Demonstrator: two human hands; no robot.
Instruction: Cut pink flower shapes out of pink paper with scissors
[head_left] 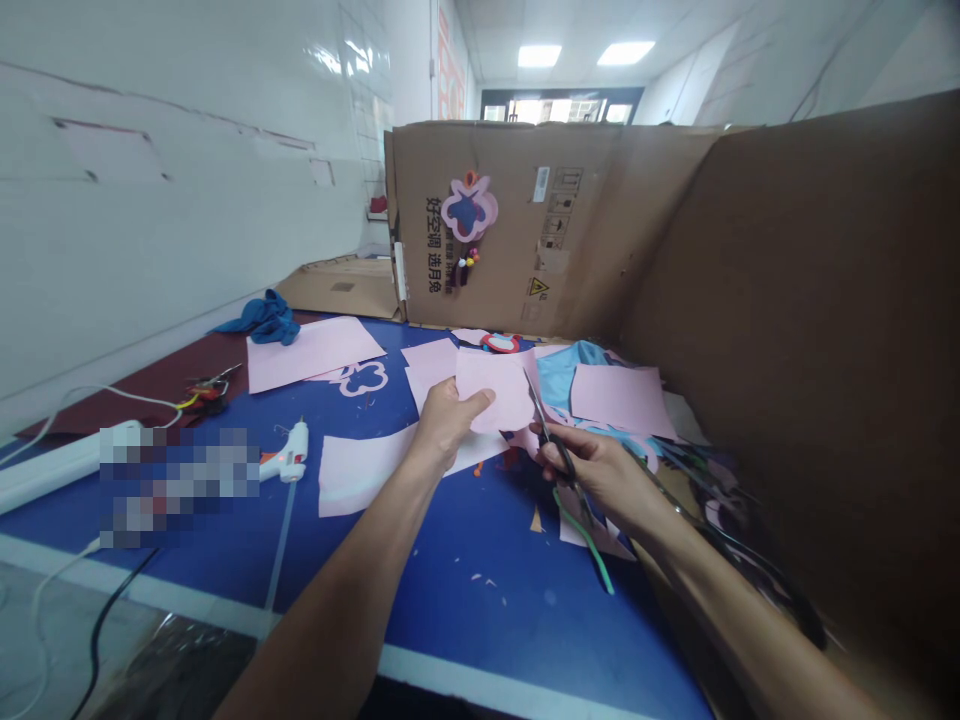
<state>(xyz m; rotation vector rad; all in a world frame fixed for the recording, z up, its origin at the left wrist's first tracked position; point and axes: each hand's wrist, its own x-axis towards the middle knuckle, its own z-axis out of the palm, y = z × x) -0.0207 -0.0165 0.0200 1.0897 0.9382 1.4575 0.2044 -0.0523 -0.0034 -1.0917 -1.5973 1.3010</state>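
A piece of pink paper is pinched in my left hand, thumb on its face and fingers behind. My right hand grips a pair of dark-handled scissors; their blades point up and away along the paper's right edge. Whether the blades are apart I cannot tell. Under and around my hands lie more pink sheets, among them a sheet on the right and another sheet on the left. A green strip lies below my right hand.
A white glue gun rests on the blue table, left of my left arm. Further left are a white power strip and pliers. Cardboard walls stand behind and right. A flower-shaped cutout and a blue cloth lie at back left.
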